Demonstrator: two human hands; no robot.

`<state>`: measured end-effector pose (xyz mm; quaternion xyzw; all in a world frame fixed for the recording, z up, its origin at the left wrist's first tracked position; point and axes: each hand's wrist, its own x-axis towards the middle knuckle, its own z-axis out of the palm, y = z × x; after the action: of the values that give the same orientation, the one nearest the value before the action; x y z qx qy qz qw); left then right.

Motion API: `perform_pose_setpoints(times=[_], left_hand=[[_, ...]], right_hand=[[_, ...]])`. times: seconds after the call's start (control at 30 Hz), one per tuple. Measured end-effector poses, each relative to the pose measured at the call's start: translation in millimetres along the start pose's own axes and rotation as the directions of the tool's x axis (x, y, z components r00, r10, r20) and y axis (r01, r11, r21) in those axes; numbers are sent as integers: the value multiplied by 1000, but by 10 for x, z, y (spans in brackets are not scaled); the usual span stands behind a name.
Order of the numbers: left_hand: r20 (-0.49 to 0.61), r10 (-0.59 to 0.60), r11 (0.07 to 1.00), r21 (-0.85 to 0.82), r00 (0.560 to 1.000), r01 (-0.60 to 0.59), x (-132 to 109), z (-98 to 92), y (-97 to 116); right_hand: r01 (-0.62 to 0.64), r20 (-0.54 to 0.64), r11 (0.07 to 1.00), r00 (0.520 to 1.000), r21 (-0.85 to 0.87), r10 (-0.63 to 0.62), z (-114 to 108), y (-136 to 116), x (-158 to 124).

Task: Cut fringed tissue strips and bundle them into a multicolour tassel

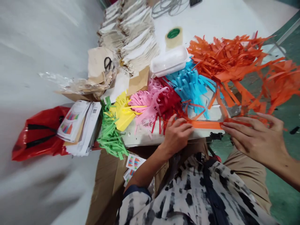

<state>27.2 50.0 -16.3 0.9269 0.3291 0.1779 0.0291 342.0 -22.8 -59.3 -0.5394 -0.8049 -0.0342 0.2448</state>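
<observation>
A flat orange strip (207, 125) with fringe hanging from it is stretched along the table's near edge. My left hand (176, 135) closes over its left end, fingers curled on top. The strip's right part is pinched by my right hand (257, 136), with the thumb hidden beneath. More orange fringe (231, 56) is heaped just beyond and trails over the table's right side. Beyond and left of my left hand lie bundles of blue fringe (187, 82), red fringe (170, 100), pink fringe (150, 97), yellow fringe (122, 112) and green fringe (112, 140).
A white plastic tray (169, 61) and a tape roll (173, 37) stand behind the bundles. Stacks of pale folded material (138, 37), scissors (108, 63) and cables (167, 7) lie farther back. At left are printed cards (75, 122) and a red bag (42, 132); a cardboard box (105, 178) stands below.
</observation>
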Motion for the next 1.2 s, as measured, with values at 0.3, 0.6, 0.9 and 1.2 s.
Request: perform_pose_setpoints(times=[0.3,0.6,0.9,1.2], left_hand=[[-6,162,987,-25,987,-162,261,80,200],[170,145,988,33,975,-153,438,270,207],[148,-184,979,-60,972,194,382,225,134],[115,-288,958,33,951,286,455,255,147]], right_hand=[[98,14,982,995,-163,-97,-159,-114,331],[115,45,981,993,-154,-109,41,-60,257],[66,80,952,996,-299,-44,46,-69,393],[58,136,922,991,-383,-6,150,-56,534]])
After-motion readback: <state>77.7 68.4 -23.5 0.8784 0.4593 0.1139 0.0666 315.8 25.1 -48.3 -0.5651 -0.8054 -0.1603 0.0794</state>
